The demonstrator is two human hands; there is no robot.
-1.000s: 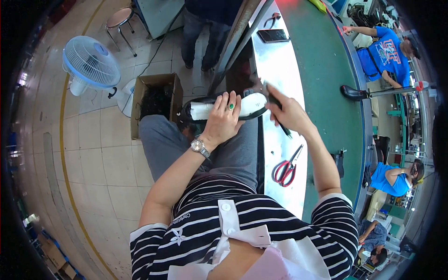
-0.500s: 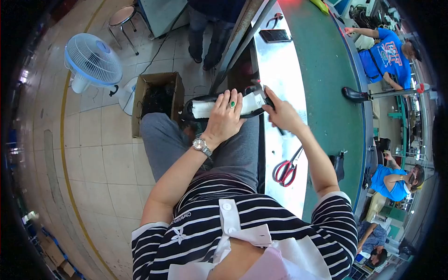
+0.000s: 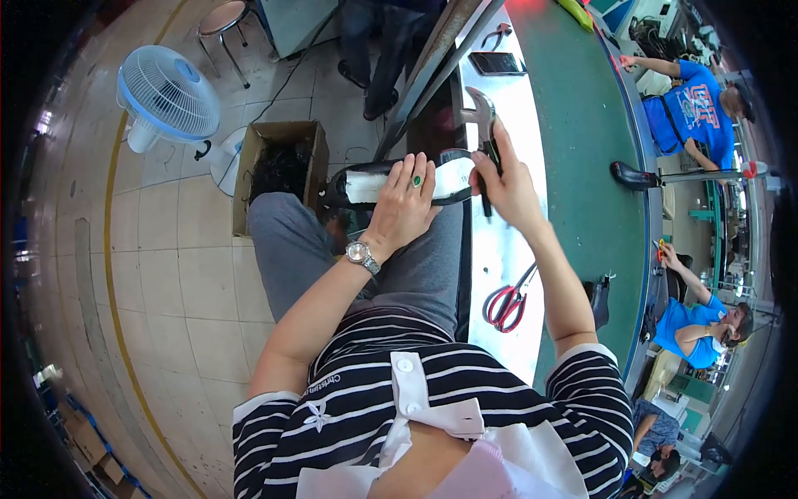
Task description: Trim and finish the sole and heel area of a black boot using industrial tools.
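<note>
Left hand lies palm-down, fingers spread, pressing on a black shoe with a white insole panel; the shoe rests sole-up across the person's lap on grey trousers, toe end toward the cardboard box; green-stoned ring on one finger, metal wristwatch on the wrist; hand is flat on the shoe, not curled around it. Right hand is clenched around the dark handle of a metal-headed hammer; the head points up and away, above the heel end of the shoe; thumb side touches the shoe's end. Shoe sits at the edge of the white worktop strip, between the two hands.

Outward: red-handled scissors lie on the white strip near the right elbow, blades open slightly; a dark flat phone lies farther up the strip; beyond it the green conveyor surface runs along the right. A black shoe on a stand sits at the far edge of the green surface. On the floor to the left: an open brown cardboard box with dark contents, just beside the left knee; a blue-and-white floor fan past it; a round stool near the top. People in blue shirts work across the green surface.
</note>
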